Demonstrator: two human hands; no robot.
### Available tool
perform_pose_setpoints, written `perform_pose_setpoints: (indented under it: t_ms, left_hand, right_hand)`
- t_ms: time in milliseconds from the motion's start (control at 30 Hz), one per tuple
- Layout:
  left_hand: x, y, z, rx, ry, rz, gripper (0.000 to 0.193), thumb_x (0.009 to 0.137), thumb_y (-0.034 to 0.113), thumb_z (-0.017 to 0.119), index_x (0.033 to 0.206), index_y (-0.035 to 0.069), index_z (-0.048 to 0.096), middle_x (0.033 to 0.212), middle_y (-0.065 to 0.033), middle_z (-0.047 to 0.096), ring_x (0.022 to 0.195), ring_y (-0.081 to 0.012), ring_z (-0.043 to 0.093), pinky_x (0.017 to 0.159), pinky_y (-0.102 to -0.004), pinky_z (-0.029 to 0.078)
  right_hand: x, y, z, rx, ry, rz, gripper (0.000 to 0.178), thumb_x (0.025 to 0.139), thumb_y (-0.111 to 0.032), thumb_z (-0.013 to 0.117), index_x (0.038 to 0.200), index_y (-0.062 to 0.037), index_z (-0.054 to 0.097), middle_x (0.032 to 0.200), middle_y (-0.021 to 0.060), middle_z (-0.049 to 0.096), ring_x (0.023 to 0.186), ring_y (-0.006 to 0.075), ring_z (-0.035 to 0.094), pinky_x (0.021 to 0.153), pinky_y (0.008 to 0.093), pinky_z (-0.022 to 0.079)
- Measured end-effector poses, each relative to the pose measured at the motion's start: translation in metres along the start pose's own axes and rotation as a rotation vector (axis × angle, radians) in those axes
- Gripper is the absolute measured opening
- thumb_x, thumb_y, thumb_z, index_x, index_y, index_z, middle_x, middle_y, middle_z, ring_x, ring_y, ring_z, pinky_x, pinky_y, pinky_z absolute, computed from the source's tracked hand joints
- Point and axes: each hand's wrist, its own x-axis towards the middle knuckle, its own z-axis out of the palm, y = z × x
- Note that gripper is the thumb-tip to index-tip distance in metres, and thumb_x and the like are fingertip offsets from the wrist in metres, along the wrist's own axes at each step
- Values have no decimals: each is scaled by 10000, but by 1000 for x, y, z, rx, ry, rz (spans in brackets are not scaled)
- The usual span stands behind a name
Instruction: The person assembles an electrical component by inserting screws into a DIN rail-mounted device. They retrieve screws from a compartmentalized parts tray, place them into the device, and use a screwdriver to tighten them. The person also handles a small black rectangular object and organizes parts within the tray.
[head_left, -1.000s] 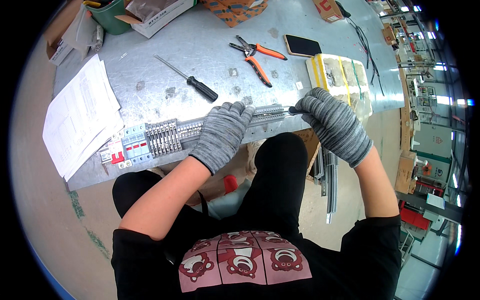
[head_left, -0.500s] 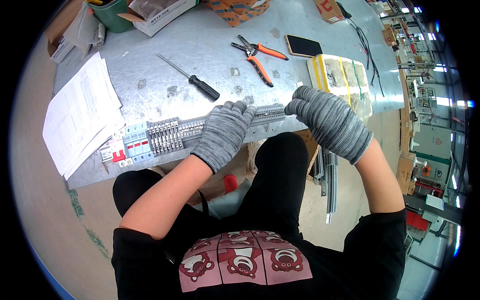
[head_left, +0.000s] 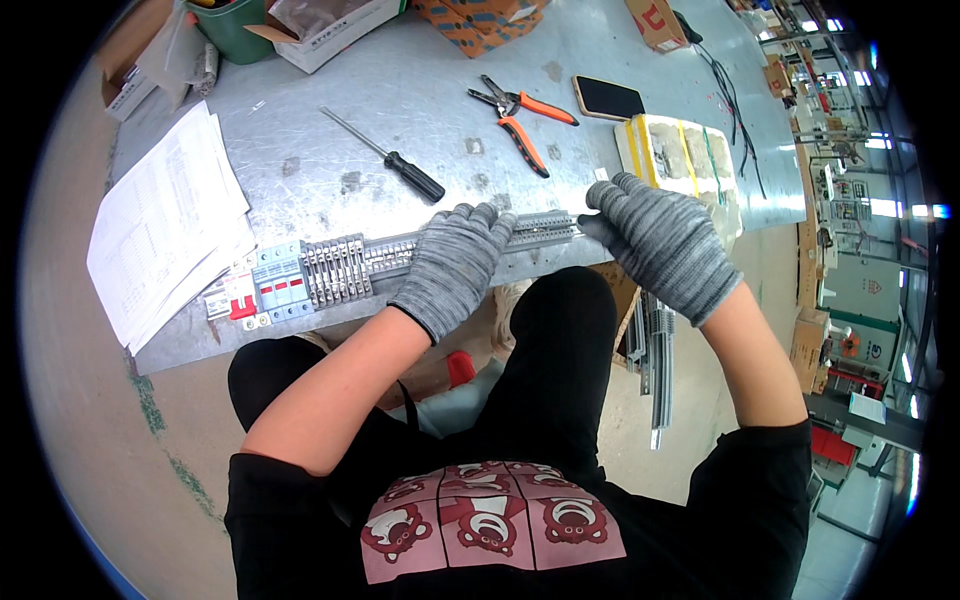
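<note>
A metal mounting rail (head_left: 547, 228) lies along the table's near edge, with grey parts on its right stretch. Toward its left end sit a row of grey terminal blocks (head_left: 337, 270), light-blue circuit breakers (head_left: 279, 283) and a white breaker with a red lever (head_left: 241, 302). My left hand (head_left: 452, 265), in a grey knit glove, is closed over the middle of the rail and hides that part. Just off the rail's right end, my gloved right hand (head_left: 668, 245) holds its thumb and forefinger slightly apart, nothing visible between them.
Beyond the rail lie a screwdriver (head_left: 414, 178), orange-handled wire strippers (head_left: 522, 145) and a phone (head_left: 609, 97). A strapped pale block (head_left: 702, 155) stands beside my right hand. Papers (head_left: 165, 235) cover the left; more rails (head_left: 661, 365) sit below the table edge.
My right thumb and forefinger have parted from a pinch at the rail's right end. My left hand stays on the rail. The whole view has shifted slightly.
</note>
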Motion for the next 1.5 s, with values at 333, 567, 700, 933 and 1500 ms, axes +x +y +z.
perform_pose_setpoints:
  t_ms: [333,567,700,933,1500]
  left_hand:
    - [0,0,-3,-19,-44,-24,504,883,257,600,1345,85,499,1273,-106,537,1127,-251,534,967,-369,432]
    - [1,3,-2,2,-56,-15,505,887,252,593,1354,89,493,1290,-109,531,1138,-251,532,977,-366,428]
    - [0,2,-5,-10,-64,-21,508,883,242,592,1356,88,489,1286,-111,530,1144,-253,527,984,-368,423]
    - [3,7,-1,-25,-21,-4,510,874,226,590,1352,80,488,1261,-115,538,1116,-252,534,962,-374,430]
    - [-4,5,-4,-51,-7,-36,380,879,188,531,1232,53,568,1369,-190,504,1081,-285,574,884,-423,461]
  right_hand:
    - [0,5,4,121,46,-94,234,874,-128,635,1100,-91,587,1051,141,600,892,321,654,783,405,537]
    - [-6,9,3,96,28,-63,328,868,-112,623,1192,-97,573,1053,158,591,865,341,649,748,413,547]
    - [-8,4,2,15,19,-98,352,877,-155,630,1223,-120,574,1141,158,595,900,307,665,769,398,552]
    - [-9,5,-3,52,79,-80,278,862,-186,680,1118,-92,625,976,130,646,862,303,656,776,382,526]
    - [-6,-9,-14,409,-62,-133,696,723,128,626,1373,-89,503,1224,190,584,1025,374,628,933,406,511]
